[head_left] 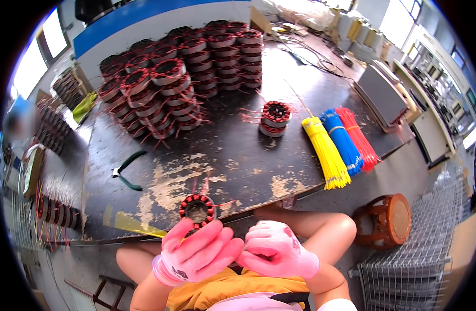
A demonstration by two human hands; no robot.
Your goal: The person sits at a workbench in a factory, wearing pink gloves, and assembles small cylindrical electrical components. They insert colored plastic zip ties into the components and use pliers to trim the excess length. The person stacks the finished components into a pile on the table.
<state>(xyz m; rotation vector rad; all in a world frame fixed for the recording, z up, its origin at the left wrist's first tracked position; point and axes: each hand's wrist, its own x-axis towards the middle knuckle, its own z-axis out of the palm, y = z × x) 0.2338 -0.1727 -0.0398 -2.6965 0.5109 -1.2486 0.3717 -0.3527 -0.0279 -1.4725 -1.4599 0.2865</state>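
Note:
My left hand (199, 254), in a pink glove, is just in front of a ring-shaped motor stator (197, 226) with red-wrapped teeth and red leads. Its fingers are stretched out and a little apart, overlapping the stator's near side; I cannot tell whether they touch it. My right hand (279, 250), gloved in pink too, is closed beside the left fingertips, thumb and fingers curled together. Whatever it pinches, if anything, is hidden. The stator rests near the table's front edge, its red wires spreading to the back and right.
Stacked stators (168, 72) fill the back left of the dark, worn table (232, 140). Two more (275, 118) are piled at centre right, beside yellow (326, 153), blue (342, 141) and red (357, 137) wire bundles. Green-handled cutters (128, 171) lie at left. A wooden stool (385, 222) stands right.

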